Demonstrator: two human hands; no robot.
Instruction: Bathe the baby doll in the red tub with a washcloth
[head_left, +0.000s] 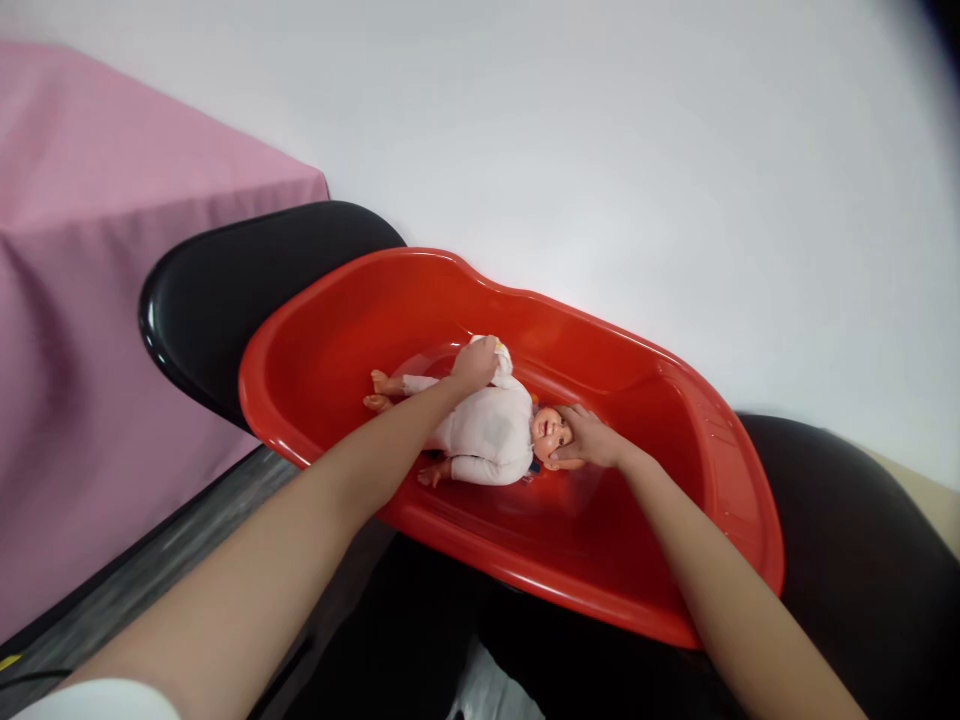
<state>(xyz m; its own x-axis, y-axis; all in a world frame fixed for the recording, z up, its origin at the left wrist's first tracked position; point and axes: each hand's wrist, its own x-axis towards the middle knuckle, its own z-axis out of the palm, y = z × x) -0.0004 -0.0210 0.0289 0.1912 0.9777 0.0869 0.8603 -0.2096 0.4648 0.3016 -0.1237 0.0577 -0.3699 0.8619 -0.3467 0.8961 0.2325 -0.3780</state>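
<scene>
A baby doll (486,425) with a white cloth body lies on its back in a red baby bathtub (517,575), its head to the right and bare feet to the left. My left hand (475,364) is closed over a white cloth (504,360) with a small yellow mark, at the doll's far arm. That arm is mostly hidden by hand and cloth. Around the top and side of the doll's head, my right hand (592,437) has its thumb and fingers curved. A greyish damp-looking patch shows on the doll's chest.
Black seats (277,280) extend from under both ends of the tub. Pink cloth (172,190) drapes a table at the left. Behind the tub rises a white wall (600,150). My dark-clothed legs are below the near rim.
</scene>
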